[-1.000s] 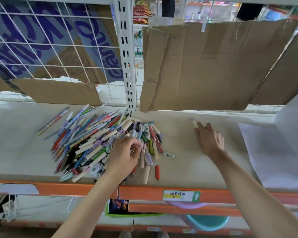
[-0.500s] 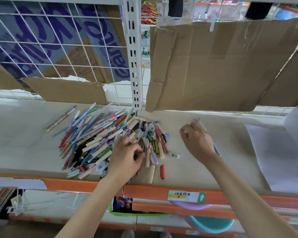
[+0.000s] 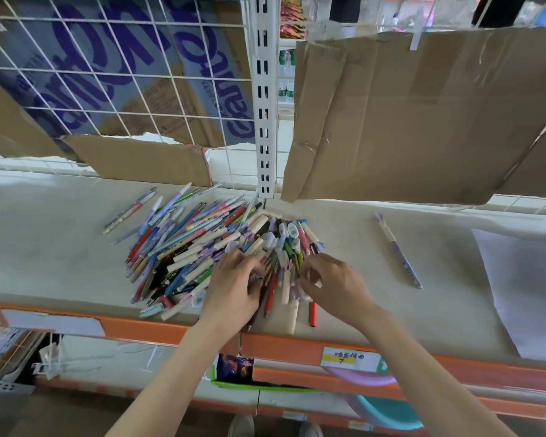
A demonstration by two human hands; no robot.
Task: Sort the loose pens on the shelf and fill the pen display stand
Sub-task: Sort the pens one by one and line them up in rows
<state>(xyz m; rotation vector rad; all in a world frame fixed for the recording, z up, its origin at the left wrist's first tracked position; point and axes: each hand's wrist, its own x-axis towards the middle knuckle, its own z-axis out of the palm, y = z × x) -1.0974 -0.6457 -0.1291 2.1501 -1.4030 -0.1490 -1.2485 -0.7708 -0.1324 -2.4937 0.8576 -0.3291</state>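
Observation:
A heap of loose pens (image 3: 202, 247) in many colours lies on the pale shelf board (image 3: 44, 247). My left hand (image 3: 234, 288) rests on the heap's near edge, its fingers curled round a few pens, and one pen tip pokes out under the wrist. My right hand (image 3: 334, 285) is at the heap's right edge with curled fingers pinching a pale pen. One pen with a purple top (image 3: 397, 250) lies alone on the board to the right. A short red pen (image 3: 312, 313) and a cream pen (image 3: 292, 313) lie near the front edge. No display stand shows.
A white wire grid (image 3: 108, 89) and cardboard sheets (image 3: 423, 121) back the shelf, with a white upright post (image 3: 264, 121) between them. A white sheet (image 3: 524, 294) covers the board at far right. The orange front rail (image 3: 454, 367) carries a label. Lower shelves hold boxes and a teal tub (image 3: 388, 411).
My right hand let go of the purple-topped pen on the board at right and came left to the heap. My left hand stayed on the heap.

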